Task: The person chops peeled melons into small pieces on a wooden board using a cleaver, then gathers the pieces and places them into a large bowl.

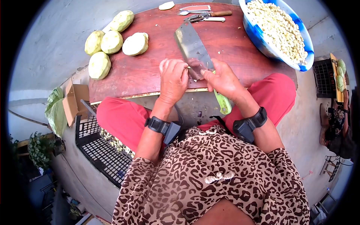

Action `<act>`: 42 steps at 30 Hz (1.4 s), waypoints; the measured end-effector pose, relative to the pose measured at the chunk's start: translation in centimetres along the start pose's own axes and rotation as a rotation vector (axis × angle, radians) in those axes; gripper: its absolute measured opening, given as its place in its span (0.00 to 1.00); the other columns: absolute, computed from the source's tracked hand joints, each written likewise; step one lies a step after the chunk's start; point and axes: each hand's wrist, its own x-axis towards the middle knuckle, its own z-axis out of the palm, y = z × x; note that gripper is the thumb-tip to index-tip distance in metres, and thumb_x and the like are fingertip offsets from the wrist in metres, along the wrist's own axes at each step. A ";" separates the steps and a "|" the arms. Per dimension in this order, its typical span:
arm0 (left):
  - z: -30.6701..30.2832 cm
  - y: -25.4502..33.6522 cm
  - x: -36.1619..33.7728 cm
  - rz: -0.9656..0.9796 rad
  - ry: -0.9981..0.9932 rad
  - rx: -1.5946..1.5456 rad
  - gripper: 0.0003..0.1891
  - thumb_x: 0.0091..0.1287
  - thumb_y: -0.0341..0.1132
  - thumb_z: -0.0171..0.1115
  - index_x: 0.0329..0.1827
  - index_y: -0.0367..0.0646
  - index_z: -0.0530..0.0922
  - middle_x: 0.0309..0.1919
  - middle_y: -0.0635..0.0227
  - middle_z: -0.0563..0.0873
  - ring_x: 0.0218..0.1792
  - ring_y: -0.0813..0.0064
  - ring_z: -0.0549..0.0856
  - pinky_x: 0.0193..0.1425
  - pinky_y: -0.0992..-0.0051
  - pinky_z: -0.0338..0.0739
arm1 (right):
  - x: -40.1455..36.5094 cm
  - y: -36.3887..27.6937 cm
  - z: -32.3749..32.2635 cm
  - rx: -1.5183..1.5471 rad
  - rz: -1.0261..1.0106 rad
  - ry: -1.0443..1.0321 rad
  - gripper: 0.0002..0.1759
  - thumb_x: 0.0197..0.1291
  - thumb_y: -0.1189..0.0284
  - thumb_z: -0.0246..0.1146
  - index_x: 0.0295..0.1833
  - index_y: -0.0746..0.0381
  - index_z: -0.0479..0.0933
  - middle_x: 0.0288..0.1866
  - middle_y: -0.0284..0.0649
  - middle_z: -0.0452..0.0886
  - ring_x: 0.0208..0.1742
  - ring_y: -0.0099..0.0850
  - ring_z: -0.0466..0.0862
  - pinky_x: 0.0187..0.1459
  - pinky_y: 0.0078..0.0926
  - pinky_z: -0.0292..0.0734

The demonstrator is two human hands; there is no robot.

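Observation:
A cleaver with a wide metal blade and a green handle is in my right hand. That hand grips it where blade and handle meet, with the thumb against the blade's face. The blade points up and away over the red wooden table. My left hand is closed beside the lower part of the blade, its fingertips pinched close to the metal. Whatever those fingers hold, if anything, is hidden. Small pale bits lie near the blade.
Several peeled pale-green round vegetables sit at the table's left. A blue-and-white basin of chopped pale pieces stands at the right. Knives and a peeler lie at the far edge. Black crate at lower left. A person is far right.

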 end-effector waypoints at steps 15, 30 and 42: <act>-4.0 -3.4 -0.5 -0.249 -0.094 0.184 0.12 0.56 0.28 0.68 0.44 0.42 0.81 0.47 0.60 0.81 0.53 0.57 0.78 0.63 0.56 0.66 | 0.2 0.7 0.0 -0.410 -0.108 0.067 0.13 0.63 0.74 0.59 0.48 0.73 0.74 0.37 0.64 0.82 0.41 0.62 0.82 0.45 0.52 0.77; 0.3 -2.6 -2.4 -0.145 -0.259 0.173 0.33 0.65 0.47 0.67 0.70 0.41 0.69 0.70 0.49 0.68 0.73 0.46 0.65 0.78 0.50 0.53 | 0.0 1.0 1.3 -0.730 -0.204 0.022 0.12 0.61 0.75 0.59 0.43 0.76 0.72 0.32 0.69 0.80 0.38 0.65 0.83 0.40 0.57 0.79; 0.9 -2.0 -2.7 -0.183 -0.183 0.175 0.33 0.65 0.41 0.68 0.70 0.37 0.68 0.69 0.47 0.68 0.71 0.45 0.66 0.75 0.53 0.61 | -0.1 0.8 3.1 -0.801 -0.234 -0.016 0.10 0.63 0.74 0.59 0.41 0.73 0.73 0.33 0.66 0.82 0.38 0.64 0.84 0.40 0.55 0.80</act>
